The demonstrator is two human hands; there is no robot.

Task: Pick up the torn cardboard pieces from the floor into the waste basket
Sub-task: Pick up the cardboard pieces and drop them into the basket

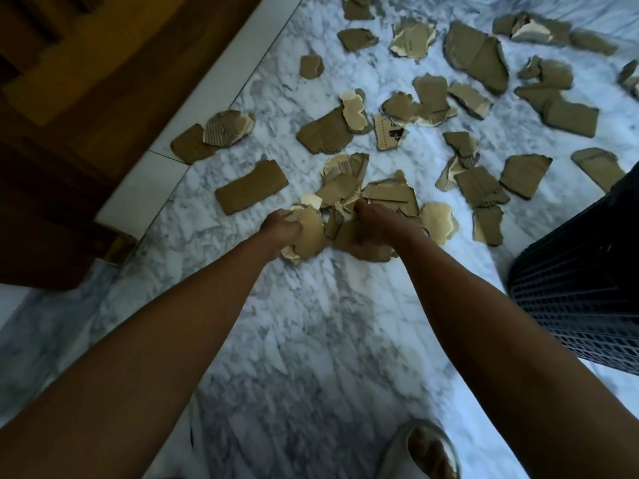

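Cardboard pieces (313, 233) bunched in left hand (281, 226) and right hand (375, 223), fingers hidden.

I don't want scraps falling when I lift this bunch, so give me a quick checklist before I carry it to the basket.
1. Left hand gripping pieces: ok, fingers closed on a tan scrap.
2. Right hand gripping pieces: ok, closed on the pile of torn cardboard.
3. Whole pile secured: cannot tell, several scraps stick out past both hands.
4. Waste basket within reach: ok, the dark mesh wall stands close on the right.
5. Basket opening free: cannot tell, the rim is out of frame.
6. Floor cleared: not ok, many pieces lie scattered beyond the hands.
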